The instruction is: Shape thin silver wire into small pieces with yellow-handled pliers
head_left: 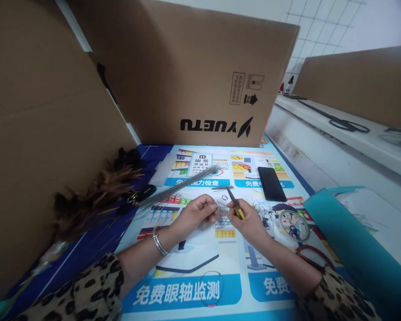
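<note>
Over the middle of the printed table cover (187, 263), my left hand (200, 213) is closed in a pinch on a thin wire-like strand (222, 211). Close beside it, my right hand (249, 223) is wrapped round a tool with dark pointed jaws and yellow grips, like slim pliers (236, 206). Its tip points up and away from me. The right fingertips are also near the strand; whether they touch it I cannot tell. Just beyond the hands lie a small dark ring (224, 197) and short wires (222, 187). A thin loop (223, 285) with a pink piece lies nearer me.
A bundle of grey wires (183, 185) slants behind my left hand. To the right are a black phone (272, 184), a round clear dish (294, 224), red-handled tool (316, 254) and teal folder (350, 240). Brown feathers (96, 196) lie left. Cardboard (187, 76) stands behind.
</note>
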Demonstrator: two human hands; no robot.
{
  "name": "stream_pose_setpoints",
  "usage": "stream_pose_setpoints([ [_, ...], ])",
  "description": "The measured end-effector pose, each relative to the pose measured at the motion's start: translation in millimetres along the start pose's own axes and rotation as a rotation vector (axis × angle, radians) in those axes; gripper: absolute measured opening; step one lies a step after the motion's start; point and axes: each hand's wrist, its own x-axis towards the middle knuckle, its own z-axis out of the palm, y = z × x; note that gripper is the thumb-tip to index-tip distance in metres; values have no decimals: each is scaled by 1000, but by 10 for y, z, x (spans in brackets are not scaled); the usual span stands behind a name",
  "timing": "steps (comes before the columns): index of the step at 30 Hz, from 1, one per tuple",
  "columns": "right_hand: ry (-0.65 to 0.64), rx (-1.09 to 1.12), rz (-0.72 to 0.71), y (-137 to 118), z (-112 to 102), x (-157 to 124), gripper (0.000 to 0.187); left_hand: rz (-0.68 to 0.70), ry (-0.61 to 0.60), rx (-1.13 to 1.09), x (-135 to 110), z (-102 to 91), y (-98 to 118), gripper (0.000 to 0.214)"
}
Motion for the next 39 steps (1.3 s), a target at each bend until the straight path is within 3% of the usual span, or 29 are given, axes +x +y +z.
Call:
stream_pose_setpoints([
  [14, -15, 26, 62, 22, 24, 26, 24, -4, -38, 11, 19, -7, -13, 19],
  [26, -20, 151, 35, -22, -4, 29, 15, 23, -35, 152, 20, -8, 7, 15],
  [39, 47, 107, 41, -74, 6, 37, 16, 27, -49, 142, 12, 1, 9, 16],
])
